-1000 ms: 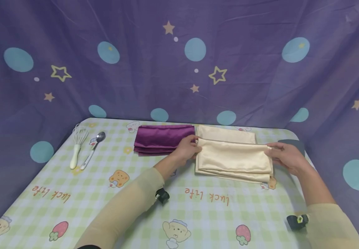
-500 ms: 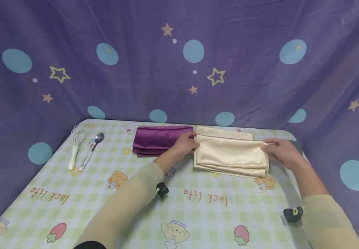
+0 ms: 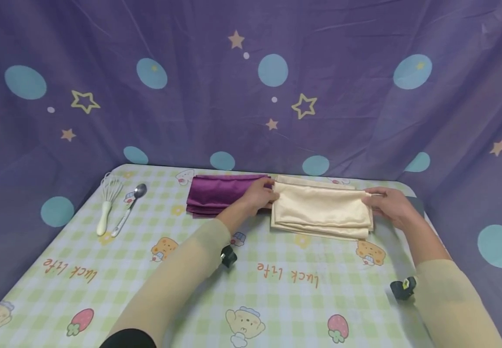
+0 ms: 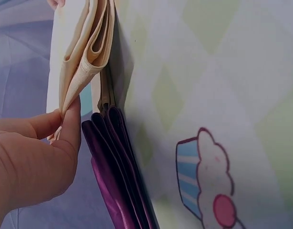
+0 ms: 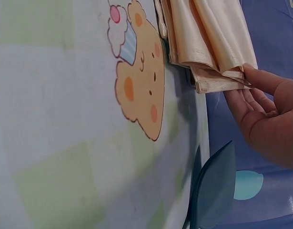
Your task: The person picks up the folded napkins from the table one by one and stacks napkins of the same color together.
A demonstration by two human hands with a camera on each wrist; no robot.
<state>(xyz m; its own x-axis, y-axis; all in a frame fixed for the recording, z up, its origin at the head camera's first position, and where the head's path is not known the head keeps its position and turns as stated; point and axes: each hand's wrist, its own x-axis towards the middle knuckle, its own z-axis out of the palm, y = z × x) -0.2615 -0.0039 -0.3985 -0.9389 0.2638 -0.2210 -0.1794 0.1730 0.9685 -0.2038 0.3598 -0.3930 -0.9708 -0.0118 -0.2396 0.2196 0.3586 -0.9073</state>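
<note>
A folded cream satin cloth (image 3: 322, 205) spans between my two hands, its layers hanging loosely. My left hand (image 3: 257, 195) pinches its left end; in the left wrist view the thumb and fingers (image 4: 72, 121) grip the folded layers. At the other end my right hand (image 3: 390, 205) pinches the edge, thumb on top and fingers beneath, as the right wrist view shows at the cloth's corner (image 5: 222, 81). Behind it lies a second folded cream cloth (image 3: 316, 181), mostly covered in the head view. A folded purple satin cloth (image 3: 220, 191) lies beside my left hand, partly hidden by it.
A whisk (image 3: 108, 203) and a metal spoon (image 3: 131, 208) lie at the table's left. Near the back right corner is a dark teal item (image 5: 215, 186), partly behind my right hand in the head view. A checked tablecloth (image 3: 286, 309) covers the table; a purple curtain (image 3: 203, 106) hangs behind.
Both hands have moved toward the back of the table with the cream cloth, and slightly left on the right side. It now overlaps more of the second cream cloth.
</note>
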